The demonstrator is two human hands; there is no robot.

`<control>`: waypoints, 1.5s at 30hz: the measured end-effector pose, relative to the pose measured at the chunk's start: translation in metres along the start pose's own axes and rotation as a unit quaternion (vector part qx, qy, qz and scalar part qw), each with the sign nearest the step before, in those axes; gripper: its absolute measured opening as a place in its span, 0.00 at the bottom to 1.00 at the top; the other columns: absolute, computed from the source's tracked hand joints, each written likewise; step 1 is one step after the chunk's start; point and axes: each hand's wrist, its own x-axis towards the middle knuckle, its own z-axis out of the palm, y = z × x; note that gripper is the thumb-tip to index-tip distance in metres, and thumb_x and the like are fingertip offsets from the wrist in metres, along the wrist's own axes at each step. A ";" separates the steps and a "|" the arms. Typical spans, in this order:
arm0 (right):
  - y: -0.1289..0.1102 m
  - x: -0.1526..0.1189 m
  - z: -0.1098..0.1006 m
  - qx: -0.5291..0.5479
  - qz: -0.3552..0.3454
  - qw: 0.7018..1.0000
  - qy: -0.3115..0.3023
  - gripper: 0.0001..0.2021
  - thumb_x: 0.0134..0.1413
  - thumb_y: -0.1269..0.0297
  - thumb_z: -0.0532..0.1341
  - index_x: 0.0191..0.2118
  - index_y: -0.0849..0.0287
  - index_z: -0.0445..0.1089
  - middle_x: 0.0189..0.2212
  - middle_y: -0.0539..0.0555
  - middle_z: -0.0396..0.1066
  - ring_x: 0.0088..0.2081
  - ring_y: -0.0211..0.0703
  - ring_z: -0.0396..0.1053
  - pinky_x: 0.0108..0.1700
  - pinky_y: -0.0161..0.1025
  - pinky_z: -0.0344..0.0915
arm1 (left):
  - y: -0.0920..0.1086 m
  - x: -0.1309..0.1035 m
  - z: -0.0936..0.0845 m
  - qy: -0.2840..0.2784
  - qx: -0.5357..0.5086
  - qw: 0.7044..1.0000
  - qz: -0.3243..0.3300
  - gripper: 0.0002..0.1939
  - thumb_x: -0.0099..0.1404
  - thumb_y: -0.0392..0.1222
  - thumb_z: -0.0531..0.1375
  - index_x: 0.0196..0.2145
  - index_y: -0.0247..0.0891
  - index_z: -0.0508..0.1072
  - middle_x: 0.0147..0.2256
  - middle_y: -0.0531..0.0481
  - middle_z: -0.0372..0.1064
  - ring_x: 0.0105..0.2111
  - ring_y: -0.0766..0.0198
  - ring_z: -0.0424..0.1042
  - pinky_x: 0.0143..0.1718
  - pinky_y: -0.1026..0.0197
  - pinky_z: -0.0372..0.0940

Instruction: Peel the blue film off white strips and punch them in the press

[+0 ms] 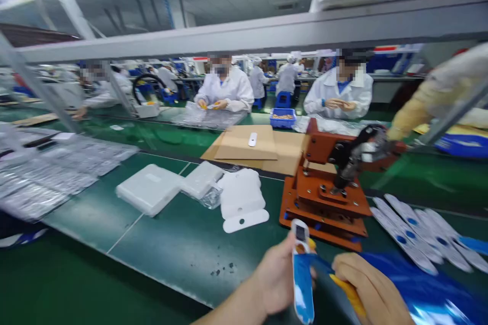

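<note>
My left hand [276, 277] is closed around a slim white device [300, 231] with a small dark window near its top. Blue film [303, 284] covers the device's lower part, and a strip of it stretches toward my right hand [371, 284]. The fingers of my right hand are curled at that strip, with yellow coverings on some fingertips. Just beyond my hands stands an orange-brown press [328, 198] with a black and metal lever. Several white strips with blue dots [406, 233] lie to its right. A sheet of blue film [430, 289] spreads beside my right hand.
White flat pieces [242, 195], white packs [150, 188] and clear plastic bags [57, 172] lie on the green table [171, 259]. Cardboard [244, 150] and a blue basket [282, 118] are behind. A metal bar [229, 33] crosses overhead. People in white coats work opposite; a yellow-sleeved arm reaches in at right.
</note>
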 end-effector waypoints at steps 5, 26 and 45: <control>-0.014 0.001 -0.020 0.118 0.215 0.965 0.090 0.06 0.57 0.73 0.53 0.36 0.55 0.62 0.29 0.52 0.65 0.29 0.38 0.68 0.28 0.33 0.68 | 0.038 -0.008 0.007 0.077 -0.028 0.959 0.272 0.16 0.54 0.45 0.68 0.39 0.36 0.73 0.39 0.49 0.72 0.38 0.63 0.69 0.39 0.62 0.64; -0.004 0.004 -0.006 0.300 0.517 0.801 -0.036 0.25 0.41 0.45 0.67 0.43 0.55 0.71 0.40 0.57 0.72 0.42 0.50 0.70 0.39 0.40 0.72 | -0.003 -0.012 0.012 0.025 0.145 0.932 0.332 0.21 0.50 0.37 0.70 0.42 0.43 0.72 0.39 0.51 0.70 0.41 0.63 0.69 0.45 0.60 0.63; 0.110 0.008 -0.005 0.000 0.355 0.933 -0.061 0.23 0.50 0.43 0.56 0.41 0.56 0.70 0.49 0.59 0.66 0.51 0.56 0.64 0.48 0.48 0.64 | 0.102 -0.056 -0.077 0.347 0.751 0.470 0.306 0.08 0.54 0.44 0.62 0.33 0.40 0.74 0.37 0.42 0.69 0.40 0.46 0.65 0.41 0.53 0.56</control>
